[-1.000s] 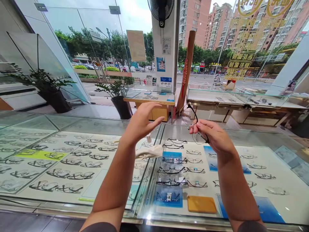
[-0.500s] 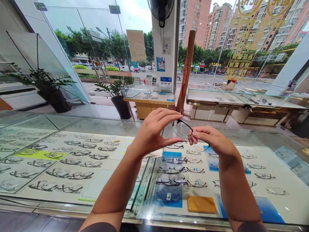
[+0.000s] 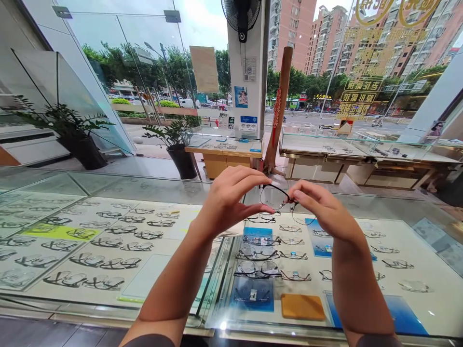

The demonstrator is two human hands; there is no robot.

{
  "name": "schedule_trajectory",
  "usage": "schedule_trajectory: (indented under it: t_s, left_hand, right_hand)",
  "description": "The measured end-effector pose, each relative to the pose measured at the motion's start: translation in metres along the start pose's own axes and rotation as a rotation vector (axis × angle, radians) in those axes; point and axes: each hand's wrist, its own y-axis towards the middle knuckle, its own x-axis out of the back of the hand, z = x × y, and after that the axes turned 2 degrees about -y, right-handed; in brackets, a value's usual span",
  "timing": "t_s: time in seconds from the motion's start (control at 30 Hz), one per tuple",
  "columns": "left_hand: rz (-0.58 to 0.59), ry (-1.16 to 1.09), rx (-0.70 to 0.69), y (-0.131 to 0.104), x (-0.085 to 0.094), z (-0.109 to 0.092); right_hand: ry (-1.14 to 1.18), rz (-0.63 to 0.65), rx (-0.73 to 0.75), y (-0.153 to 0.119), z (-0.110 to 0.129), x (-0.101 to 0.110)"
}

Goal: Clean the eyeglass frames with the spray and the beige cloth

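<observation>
A pair of eyeglasses (image 3: 274,197) with a dark upper rim and clear lenses is held up above the glass display counter. My left hand (image 3: 231,195) curves around the left lens, fingers at its top edge and thumb at its lower edge. Near the bridge, my right hand (image 3: 320,205) pinches the frame between thumb and fingers. The right lens hangs below my right fingers and is partly covered by that hand. I cannot make out the temples clearly.
Beneath the counter glass (image 3: 220,289) lie rows of eyeglasses (image 3: 258,253) and an orange-brown pad (image 3: 303,307). Beyond the counter are a potted plant (image 3: 181,154), a wooden post (image 3: 280,106), a wall fan (image 3: 241,19) and further display cases (image 3: 321,166).
My right hand has shifted slightly right and up around the bridge. The eyeglasses have turned a little, so the right lens hangs differently. My left hand has barely moved, its thumb still by the left lens.
</observation>
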Motion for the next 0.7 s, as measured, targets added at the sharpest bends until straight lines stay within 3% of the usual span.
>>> schedule_trajectory:
  t_s: [0.1, 0.17, 0.3, 0.57, 0.7]
  left_hand:
    - [-0.08, -0.013, 0.084, -0.001, 0.003, 0.002]
    - [-0.155, -0.029, 0.125, -0.002, 0.005, 0.003]
    - [-0.289, -0.063, 0.233, -0.003, 0.003, 0.006]
    - [-0.388, -0.286, 0.377, -0.006, -0.021, 0.005]
    - [-0.456, -0.368, 0.386, -0.005, -0.033, 0.004]
  right_hand:
    - [-0.017, -0.211, 0.072, -0.003, -0.002, 0.003]
    - [-0.053, -0.286, 0.119, -0.005, -0.003, 0.005]
    - [-0.132, -0.33, 0.195, -0.006, -0.006, 0.005]
    - [-0.13, -0.472, 0.278, 0.004, -0.011, -0.005]
    - [-0.124, -0.535, 0.272, 0.005, -0.013, -0.006]
